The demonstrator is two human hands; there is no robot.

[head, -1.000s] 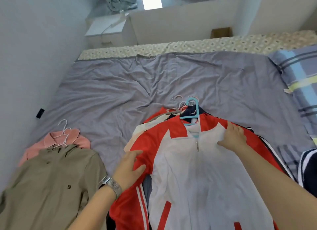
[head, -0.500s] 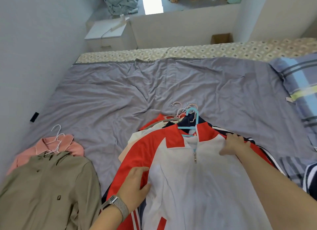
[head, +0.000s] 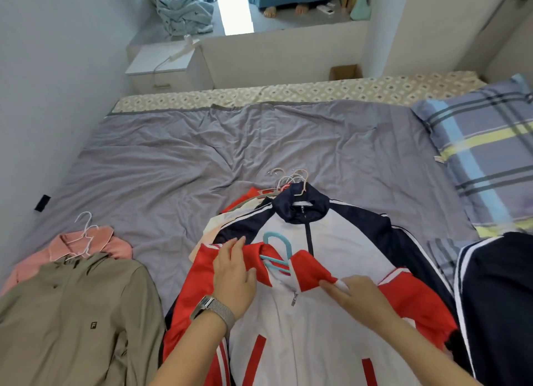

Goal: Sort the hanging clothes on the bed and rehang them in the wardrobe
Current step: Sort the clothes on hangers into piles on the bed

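Note:
A red and white zip jacket [head: 288, 342] on a light blue hanger [head: 277, 241] tops the pile of hung clothes in the middle of the grey bed [head: 202, 155]. Under it lies a navy and white jacket [head: 346, 235], with several hanger hooks [head: 291, 181] bunched above its collar. My left hand [head: 233, 276] rests on the red jacket's left shoulder, fingers fairly straight. My right hand [head: 357, 296] pinches the jacket's right collar edge. An olive shirt [head: 72, 313] lies on a pink shirt [head: 115, 244] at the left, both on white hangers [head: 85, 233].
A plaid pillow [head: 484, 155] lies at the bed's right side, with a dark navy garment [head: 501, 299] below it. A wall runs along the left. Beyond the bed stand a white nightstand [head: 161, 62] and a low partition. Bare grey sheet fills the far half.
The red and white jacket has slid toward me, uncovering the navy and white jacket beneath. Both my hands moved up to its shoulders and collar, and the view tilted up.

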